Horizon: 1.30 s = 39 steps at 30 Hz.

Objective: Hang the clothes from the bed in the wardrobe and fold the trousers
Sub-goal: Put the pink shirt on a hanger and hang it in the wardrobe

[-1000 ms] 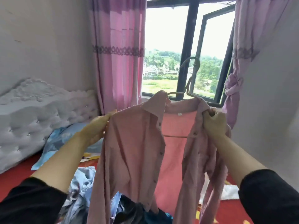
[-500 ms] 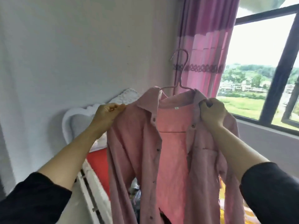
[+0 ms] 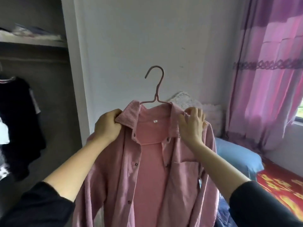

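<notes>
A pink corduroy shirt hangs on a pink hanger, held up in front of me, unbuttoned and facing me. My left hand grips the shirt's left shoulder just beside the collar. My right hand lies on the right collar and shoulder with its fingers spread and the fingertips on the fabric. The hanger's hook stands free above the collar. The open wardrobe is at the left, with a dark garment hanging inside.
A wardrobe shelf holds folded items at the upper left. A white wall panel edges the wardrobe. At right are the bed with a blue pillow, a red patterned cover, the white headboard and pink curtains.
The view has swung left from the window and bed to the wardrobe, with the shirt carried along. My right hand has loosened from a closed grip to spread fingers on the collar.
</notes>
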Each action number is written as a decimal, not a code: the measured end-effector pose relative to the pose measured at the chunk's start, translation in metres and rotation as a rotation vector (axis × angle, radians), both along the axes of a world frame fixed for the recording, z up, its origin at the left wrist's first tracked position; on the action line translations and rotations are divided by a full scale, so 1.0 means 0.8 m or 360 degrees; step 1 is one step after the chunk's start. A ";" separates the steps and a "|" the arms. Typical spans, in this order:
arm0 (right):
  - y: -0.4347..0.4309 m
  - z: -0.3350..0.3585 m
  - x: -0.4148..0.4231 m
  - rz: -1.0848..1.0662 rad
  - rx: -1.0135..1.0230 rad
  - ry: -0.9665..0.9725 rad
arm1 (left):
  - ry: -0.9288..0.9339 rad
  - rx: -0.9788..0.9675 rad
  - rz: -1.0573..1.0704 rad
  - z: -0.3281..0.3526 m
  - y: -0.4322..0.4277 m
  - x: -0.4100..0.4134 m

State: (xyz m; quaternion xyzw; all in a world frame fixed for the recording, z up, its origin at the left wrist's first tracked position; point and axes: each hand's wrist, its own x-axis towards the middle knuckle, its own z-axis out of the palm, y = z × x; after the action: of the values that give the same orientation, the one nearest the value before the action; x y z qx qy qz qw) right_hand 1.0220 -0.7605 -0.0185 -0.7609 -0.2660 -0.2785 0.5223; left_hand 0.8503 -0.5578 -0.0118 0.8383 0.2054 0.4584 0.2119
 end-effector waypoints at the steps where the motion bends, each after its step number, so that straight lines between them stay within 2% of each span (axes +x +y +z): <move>1: 0.022 -0.009 -0.011 0.0130 0.0019 0.0065 | -0.0019 0.0023 0.0031 -0.002 0.016 -0.009; 3: 0.068 -0.025 -0.030 0.0384 0.0029 0.0262 | -0.0035 0.0062 0.0067 -0.009 0.048 -0.029; 7: 0.155 -0.034 -0.057 0.0395 -0.0096 0.0426 | -0.0018 0.0083 0.0168 -0.028 0.109 -0.075; 11: 0.225 -0.046 -0.099 0.0650 -0.0190 0.0332 | -0.0005 0.0091 0.0450 -0.055 0.158 -0.117; 13: 0.243 -0.059 -0.116 0.0838 -0.0420 0.0268 | 0.0007 0.0041 0.0562 -0.071 0.177 -0.139; 17: 0.258 -0.070 -0.117 0.1208 -0.1088 0.0290 | 0.0063 -0.0010 0.0688 -0.094 0.193 -0.174; 19: 0.268 -0.063 -0.114 0.1194 -0.1254 0.0240 | 0.0097 0.0018 0.0682 -0.097 0.192 -0.178; 20: 0.272 -0.057 -0.111 0.1101 -0.1218 0.0188 | 0.0104 0.0028 0.0671 -0.097 0.190 -0.178; 23: 0.283 -0.034 -0.101 0.0881 -0.0782 -0.0016 | 0.0077 0.0050 0.0620 -0.091 0.186 -0.181; 26: 0.304 -0.009 -0.109 0.0950 -0.0907 -0.0385 | 0.0038 0.0003 0.0530 -0.081 0.180 -0.184; 27: 0.311 -0.003 -0.117 0.1087 -0.0920 -0.0341 | 0.0034 -0.0022 0.0499 -0.080 0.179 -0.185; 30: 0.323 0.009 -0.133 0.1516 -0.0837 0.0164 | 0.0037 -0.0088 0.0480 -0.086 0.182 -0.188; 35: 0.338 0.000 -0.132 0.1536 -0.0797 0.0212 | -0.0005 -0.0038 0.0589 -0.107 0.181 -0.181; 37: 0.341 -0.004 -0.128 0.1558 -0.0795 0.0241 | -0.0221 -0.0070 0.0722 -0.123 0.172 -0.176; 39: 0.343 -0.008 -0.123 0.1546 -0.0777 0.0268 | -0.0527 -0.0242 0.0678 -0.147 0.149 -0.169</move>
State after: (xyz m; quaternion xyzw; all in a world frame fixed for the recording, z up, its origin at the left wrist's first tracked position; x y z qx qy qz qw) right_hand 0.9235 -0.4858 -0.0252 -0.6693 -0.6007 0.1263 0.4187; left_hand 0.7154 -0.4386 -0.1292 0.6717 0.3734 0.6065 0.2038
